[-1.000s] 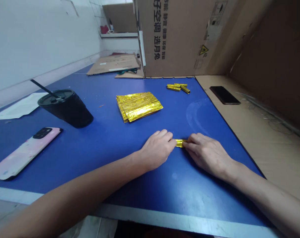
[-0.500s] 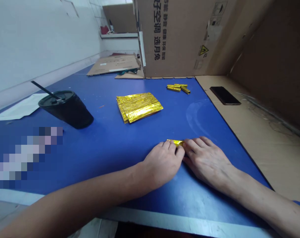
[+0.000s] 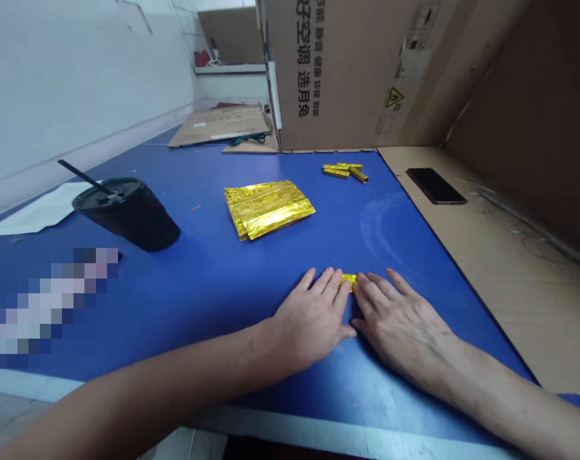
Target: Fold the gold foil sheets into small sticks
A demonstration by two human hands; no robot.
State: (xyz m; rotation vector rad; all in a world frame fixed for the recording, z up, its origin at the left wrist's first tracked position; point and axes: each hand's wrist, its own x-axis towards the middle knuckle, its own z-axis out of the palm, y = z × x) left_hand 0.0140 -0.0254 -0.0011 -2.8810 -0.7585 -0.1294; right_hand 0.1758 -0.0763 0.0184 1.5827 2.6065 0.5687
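A narrow strip of shiny gold foil paper (image 3: 350, 282) lies flat on the blue tabletop, mostly hidden beneath my fingers. My left hand (image 3: 316, 313) rests palm down on its left part, fingers stretched out and apart. On the right part lies my right hand (image 3: 398, 316), also flat with fingers spread. Only a short bright piece of the strip shows between the two hands. Beyond them sits a stack of gold foil sheets (image 3: 273, 207), its layers slightly fanned. Several small rolled or folded gold foil pieces (image 3: 345, 171) lie in a loose pile farther back.
A black lidded cup (image 3: 131, 214) with a straw stands at the left, beside a white sheet (image 3: 36, 207). A dark phone (image 3: 435, 186) lies on cardboard at the right. A large cardboard box (image 3: 347, 76) closes off the back. Flat cardboard (image 3: 223, 124) lies at the far left.
Both hands have gone from curled fingers on the gold foil strip to fingers stretched flat over it. The foil stack, the small pieces and the cup stay in place.
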